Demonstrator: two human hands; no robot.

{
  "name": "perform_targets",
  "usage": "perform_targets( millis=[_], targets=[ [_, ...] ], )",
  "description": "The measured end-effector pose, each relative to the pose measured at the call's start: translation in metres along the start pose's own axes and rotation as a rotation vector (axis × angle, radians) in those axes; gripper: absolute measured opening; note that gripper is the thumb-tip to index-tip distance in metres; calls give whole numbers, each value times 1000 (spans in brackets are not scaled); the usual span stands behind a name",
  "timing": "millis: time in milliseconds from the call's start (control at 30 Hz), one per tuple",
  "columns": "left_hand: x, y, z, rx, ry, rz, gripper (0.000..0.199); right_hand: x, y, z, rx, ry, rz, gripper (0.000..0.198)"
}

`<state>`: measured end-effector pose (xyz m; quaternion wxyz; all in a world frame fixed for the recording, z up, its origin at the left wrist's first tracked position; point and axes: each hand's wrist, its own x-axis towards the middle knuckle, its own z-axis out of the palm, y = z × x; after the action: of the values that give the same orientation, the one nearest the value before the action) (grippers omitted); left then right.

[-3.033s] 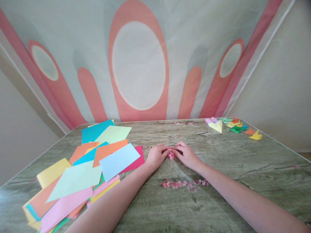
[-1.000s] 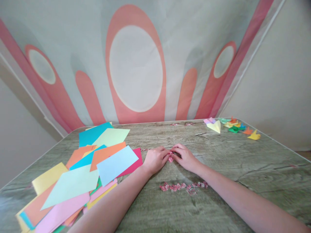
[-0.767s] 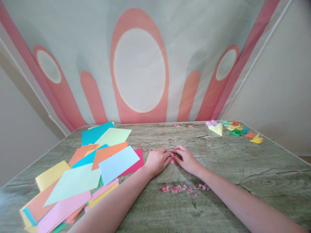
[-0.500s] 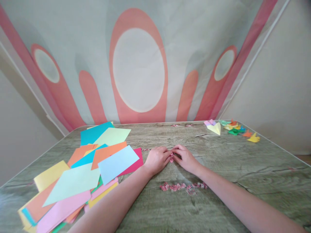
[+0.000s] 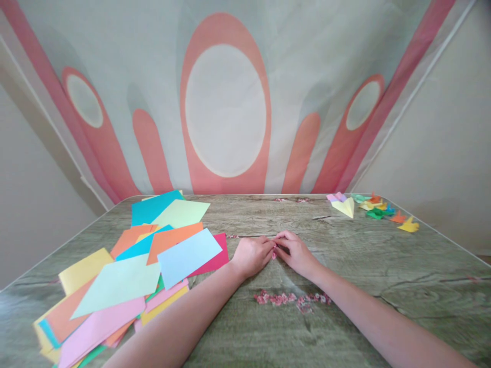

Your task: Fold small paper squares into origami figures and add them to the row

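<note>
My left hand (image 5: 253,256) and my right hand (image 5: 296,253) meet over the middle of the table, fingertips almost touching. Between them shows a small pink piece (image 5: 274,252), pinched by both thumbs and fingers. It looks like folded paper, but most of it is hidden and its shape cannot be made out. The fingers of my left hand are bent over it from the left. From the right, the thumb and index finger of my right hand close on it.
Loose coloured paper sheets (image 5: 115,283) lie in an overlapping pile on the left, close to my left forearm. At the far right sit a cream paper plane (image 5: 344,207) and several small folded paper figures (image 5: 379,213). Pink flower patterns (image 5: 276,297) mark the wood-grain table (image 5: 245,332).
The whole view has shifted slightly, so everything appears a little further right. Both hands keep their pinch on the pink piece, with hardly any finger movement.
</note>
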<state>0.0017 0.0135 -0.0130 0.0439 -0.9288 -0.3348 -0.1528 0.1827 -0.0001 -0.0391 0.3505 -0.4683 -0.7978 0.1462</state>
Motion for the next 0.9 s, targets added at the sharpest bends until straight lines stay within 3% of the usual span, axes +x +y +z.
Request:
perform_targets(
  millis=[900],
  targets=[
    [-1, 2, -2, -125, 63, -38, 27, 0, 1, 1, -12, 1, -9, 17]
  ],
)
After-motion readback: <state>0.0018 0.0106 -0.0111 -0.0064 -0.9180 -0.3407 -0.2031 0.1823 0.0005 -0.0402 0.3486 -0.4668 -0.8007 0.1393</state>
